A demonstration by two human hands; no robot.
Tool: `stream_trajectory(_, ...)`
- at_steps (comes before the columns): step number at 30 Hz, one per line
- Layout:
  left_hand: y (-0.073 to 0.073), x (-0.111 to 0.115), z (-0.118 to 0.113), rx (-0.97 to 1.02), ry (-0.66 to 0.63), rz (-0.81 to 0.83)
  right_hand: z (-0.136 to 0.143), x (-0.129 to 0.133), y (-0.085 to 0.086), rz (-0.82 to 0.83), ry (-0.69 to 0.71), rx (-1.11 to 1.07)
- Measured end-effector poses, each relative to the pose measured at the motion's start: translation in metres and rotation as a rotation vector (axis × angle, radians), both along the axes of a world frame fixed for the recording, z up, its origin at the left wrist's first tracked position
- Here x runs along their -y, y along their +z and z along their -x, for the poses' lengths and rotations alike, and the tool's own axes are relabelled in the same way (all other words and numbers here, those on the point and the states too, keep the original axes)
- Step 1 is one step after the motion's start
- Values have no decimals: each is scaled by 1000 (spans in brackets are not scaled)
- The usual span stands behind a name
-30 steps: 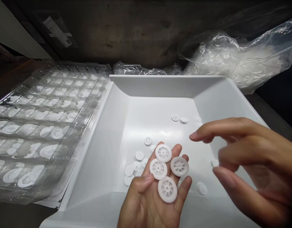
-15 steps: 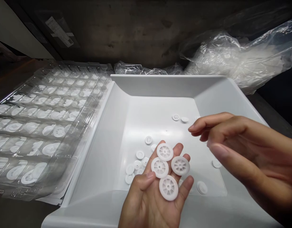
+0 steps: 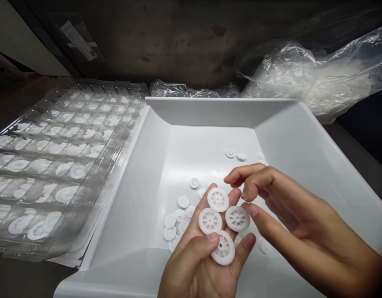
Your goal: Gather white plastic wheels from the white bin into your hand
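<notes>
My left hand (image 3: pixel 197 260) is palm up over a grey-white bin (image 3: pixel 135 211), cradling several white spoked plastic wheels (image 3: pixel 210 220). Its thumb presses on the lowest wheel (image 3: pixel 225 252); the others lie on the palm and fingers. Close on the right comes my right hand (image 3: pixel 290 211), empty, with fingers curved and thumb apart from them. The thumb tip is at the edge of the rightmost wheel (image 3: pixel 238 218); whether it touches cannot be told. Below, more white wheels (image 3: pixel 183 202) lie loose on the bin floor, some partly hidden by the hands.
Left of the bin stand clear plastic trays (image 3: pixel 63 140) with white wheels in their pockets. A clear plastic bag (image 3: pixel 321 82) of white contents sits behind on the right. Crumpled plastic film (image 3: pixel 178 89) lies behind the bin's far rim, before a dark wall (image 3: pixel 178 37).
My right hand has moved left and slightly down to the wheels in my left hand. The left thumb has shifted from the left-hand wheel onto the lowest one.
</notes>
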State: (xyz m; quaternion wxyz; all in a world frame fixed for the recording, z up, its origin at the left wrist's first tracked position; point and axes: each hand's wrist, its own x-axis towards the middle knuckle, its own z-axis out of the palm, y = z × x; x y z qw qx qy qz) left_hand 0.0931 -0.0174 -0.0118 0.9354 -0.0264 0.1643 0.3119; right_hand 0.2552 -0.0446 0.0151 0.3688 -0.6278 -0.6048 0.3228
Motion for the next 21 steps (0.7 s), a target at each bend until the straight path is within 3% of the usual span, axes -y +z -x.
stream_trajectory(12, -8, 3, -1, 90, 40, -30, 0, -2, -1, 24, 19, 11)
stream_trajectory(21, 2, 0, -2, 13, 43, 111, 1, 0, -8, 19, -19, 54)
